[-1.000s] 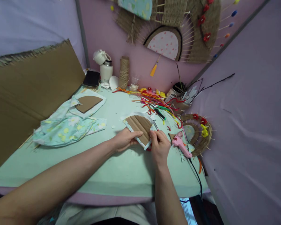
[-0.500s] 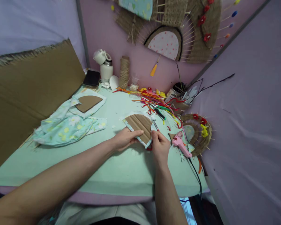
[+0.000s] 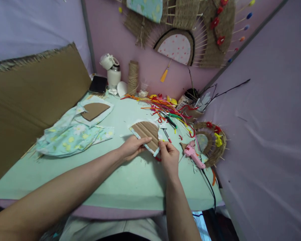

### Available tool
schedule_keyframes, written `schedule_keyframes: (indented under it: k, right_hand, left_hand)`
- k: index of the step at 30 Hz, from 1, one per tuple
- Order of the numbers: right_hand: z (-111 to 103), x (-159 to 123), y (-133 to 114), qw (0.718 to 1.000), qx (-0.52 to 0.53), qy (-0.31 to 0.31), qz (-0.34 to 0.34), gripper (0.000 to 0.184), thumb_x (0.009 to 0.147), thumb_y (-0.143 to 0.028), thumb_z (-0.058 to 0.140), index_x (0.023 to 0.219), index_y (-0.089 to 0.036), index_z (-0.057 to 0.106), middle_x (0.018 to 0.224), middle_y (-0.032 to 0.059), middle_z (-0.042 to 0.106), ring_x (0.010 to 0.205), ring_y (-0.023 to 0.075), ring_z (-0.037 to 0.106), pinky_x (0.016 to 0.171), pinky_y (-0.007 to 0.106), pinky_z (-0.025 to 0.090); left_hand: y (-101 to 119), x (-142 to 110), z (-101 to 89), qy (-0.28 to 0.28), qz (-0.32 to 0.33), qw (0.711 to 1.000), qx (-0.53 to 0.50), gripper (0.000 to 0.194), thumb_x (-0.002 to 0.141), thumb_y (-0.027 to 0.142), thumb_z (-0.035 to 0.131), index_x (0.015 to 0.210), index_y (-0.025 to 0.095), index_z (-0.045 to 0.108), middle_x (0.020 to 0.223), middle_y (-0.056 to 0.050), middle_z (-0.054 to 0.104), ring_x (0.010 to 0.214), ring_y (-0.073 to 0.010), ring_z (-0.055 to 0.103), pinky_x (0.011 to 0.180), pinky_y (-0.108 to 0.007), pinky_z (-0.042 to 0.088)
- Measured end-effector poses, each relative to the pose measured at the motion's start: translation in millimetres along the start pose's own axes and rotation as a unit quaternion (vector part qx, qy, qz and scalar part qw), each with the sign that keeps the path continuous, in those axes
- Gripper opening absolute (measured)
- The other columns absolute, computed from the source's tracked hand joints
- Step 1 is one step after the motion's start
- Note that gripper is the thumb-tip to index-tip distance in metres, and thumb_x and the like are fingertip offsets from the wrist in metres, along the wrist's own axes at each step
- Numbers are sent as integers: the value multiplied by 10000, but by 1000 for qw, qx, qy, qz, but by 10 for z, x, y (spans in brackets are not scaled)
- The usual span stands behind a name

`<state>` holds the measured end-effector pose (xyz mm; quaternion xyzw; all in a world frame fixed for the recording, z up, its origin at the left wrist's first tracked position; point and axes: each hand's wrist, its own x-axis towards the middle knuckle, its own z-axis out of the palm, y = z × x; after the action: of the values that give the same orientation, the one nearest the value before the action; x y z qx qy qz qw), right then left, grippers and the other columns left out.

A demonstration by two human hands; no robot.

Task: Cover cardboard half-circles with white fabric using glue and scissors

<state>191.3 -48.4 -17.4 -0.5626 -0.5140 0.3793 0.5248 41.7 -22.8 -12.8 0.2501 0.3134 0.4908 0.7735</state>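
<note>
A pink wall hung with woven decorations stands behind a table covered in pale green, as seen from the head camera. In this one view, a fan-shaped cardboard piece backed with patterned cloth is held just above the table's middle, between the two hands. The left hand is clamped on its lower left side, thumb on the card and fingers underneath; the right hand is pinched at the right edge, though whether it grips cloth alone or cloth and card together I cannot tell. The step looks like turning the cloth margin over the card's edge. To do it well, the left thumb should press firmly enough to stop the card sliding, yet not crease its ridges; the right fingertips should draw the cloth snug and even, working in short stretches along the curve so that no pucker forms, and flatten the pointed corner neatly. A pink glue gun lies right of the right hand, and if it is hot, the wrist and cloth are best kept clear of its nozzle
</note>
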Motion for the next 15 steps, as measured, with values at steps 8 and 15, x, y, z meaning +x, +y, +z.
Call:
schedule_keyframes:
  k: [8, 15]
  right_hand:
    - [8, 1, 11, 997, 16, -75, 19, 471, 849, -566, 506, 569, -190, 465, 499, -46, 413, 468, 95, 349, 456, 240, 253]
    - [34, -6, 42, 999, -7, -48, 3, 447, 842, -508, 547, 538, -192, 463, 496, -51, 418, 477, 97, 354, 469, 237, 267]
  left_hand:
    - [3, 46, -40, 33, 18, 999, -21, 279, 755, 144, 701, 1029, 106, 657, 991, -117, 720, 869, -194, 684, 766, -311, 587]
    - [-2, 24, -22, 35, 14, 999, -11, 267, 764, 141, 691, 1027, 113, 662, 993, -103, 720, 872, -186, 680, 736, -279, 586]
